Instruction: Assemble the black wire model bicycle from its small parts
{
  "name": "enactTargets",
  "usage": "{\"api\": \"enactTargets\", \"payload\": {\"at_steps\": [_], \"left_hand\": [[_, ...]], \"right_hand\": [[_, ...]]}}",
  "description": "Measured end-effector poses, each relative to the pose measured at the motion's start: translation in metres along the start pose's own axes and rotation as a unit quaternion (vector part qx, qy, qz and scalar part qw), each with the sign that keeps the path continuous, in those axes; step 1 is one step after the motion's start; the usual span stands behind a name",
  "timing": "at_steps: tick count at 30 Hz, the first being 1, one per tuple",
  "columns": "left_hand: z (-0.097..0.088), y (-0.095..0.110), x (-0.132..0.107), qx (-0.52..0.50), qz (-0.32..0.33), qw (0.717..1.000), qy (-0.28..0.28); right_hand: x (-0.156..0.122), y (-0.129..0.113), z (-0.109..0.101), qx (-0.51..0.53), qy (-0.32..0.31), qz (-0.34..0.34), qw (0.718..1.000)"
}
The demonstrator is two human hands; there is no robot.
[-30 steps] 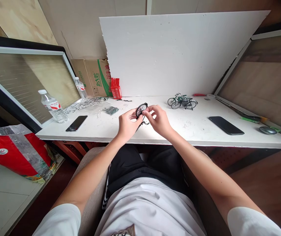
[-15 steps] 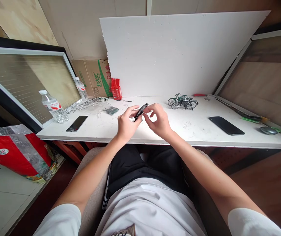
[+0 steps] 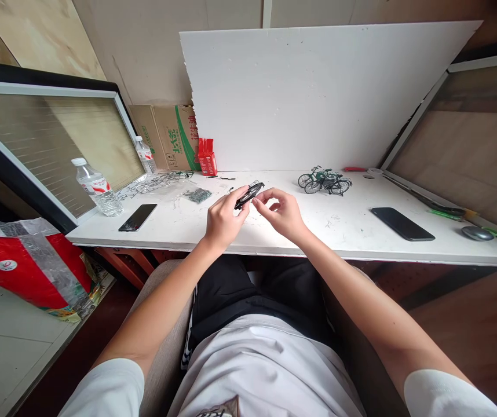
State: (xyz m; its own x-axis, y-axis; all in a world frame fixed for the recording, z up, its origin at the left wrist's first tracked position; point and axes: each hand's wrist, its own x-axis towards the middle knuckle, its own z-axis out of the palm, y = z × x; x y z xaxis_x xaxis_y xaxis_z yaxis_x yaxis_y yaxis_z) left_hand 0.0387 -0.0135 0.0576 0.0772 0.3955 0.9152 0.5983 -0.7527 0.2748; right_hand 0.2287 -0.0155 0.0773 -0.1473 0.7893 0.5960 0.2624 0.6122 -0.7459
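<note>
A small black model bicycle wheel is held over the white table, tipped almost edge-on to me. My left hand pinches its lower left rim between thumb and fingers. My right hand meets it from the right, thumb and forefinger closed on the wheel's upper right end. Both hands hover just above the table's near middle. A finished green model bicycle stands farther back on the right.
Two black phones lie flat, one at the left and one at the right. A water bottle stands at the left edge, with clear part bags, a red box and a carton behind. A large white board leans at the back.
The wheel has been turned from facing me to lying nearly flat, edge-on. Both hands shifted slightly away from me; the small dark part seen under the wheel earlier is out of sight.
</note>
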Motion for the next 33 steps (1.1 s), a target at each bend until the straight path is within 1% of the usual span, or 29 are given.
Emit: {"api": "enactTargets", "payload": {"at_steps": [5,9,11,14,16,22,25,28,33], "left_hand": [[-0.0010,-0.0042,0.0011,0.031,0.039,0.999,0.010],[0.0004,-0.0048,0.0000,0.017,0.022,1.000,0.007],[0.0013,-0.0048,-0.0008,0.014,0.013,1.000,0.003],[0.0023,-0.0056,-0.0016,0.006,0.018,1.000,0.011],[0.0028,-0.0067,-0.0019,0.000,0.021,1.000,0.015],[0.0036,-0.0092,-0.0029,-0.008,-0.006,1.000,-0.002],[0.0039,-0.0087,-0.0032,-0.012,-0.004,1.000,-0.002],[0.0034,-0.0081,-0.0028,-0.013,0.000,1.000,-0.003],[0.0027,-0.0087,-0.0024,-0.003,-0.019,1.000,-0.009]], "right_hand": [[-0.0012,0.0013,0.0014,0.028,0.009,0.001,1.000],[-0.0022,0.0027,0.0028,0.033,0.012,-0.020,0.999],[-0.0022,0.0030,0.0031,0.023,0.002,-0.014,1.000],[-0.0015,0.0037,0.0026,0.001,-0.025,0.006,1.000],[-0.0009,0.0048,0.0021,-0.014,-0.028,0.005,1.000],[-0.0012,0.0087,0.0040,-0.025,0.025,0.003,0.999],[-0.0017,0.0080,0.0051,-0.033,0.040,0.006,0.999],[-0.0013,0.0056,0.0045,-0.037,0.024,0.012,0.999],[0.0005,0.0047,0.0027,-0.041,-0.041,0.022,0.998]]}}
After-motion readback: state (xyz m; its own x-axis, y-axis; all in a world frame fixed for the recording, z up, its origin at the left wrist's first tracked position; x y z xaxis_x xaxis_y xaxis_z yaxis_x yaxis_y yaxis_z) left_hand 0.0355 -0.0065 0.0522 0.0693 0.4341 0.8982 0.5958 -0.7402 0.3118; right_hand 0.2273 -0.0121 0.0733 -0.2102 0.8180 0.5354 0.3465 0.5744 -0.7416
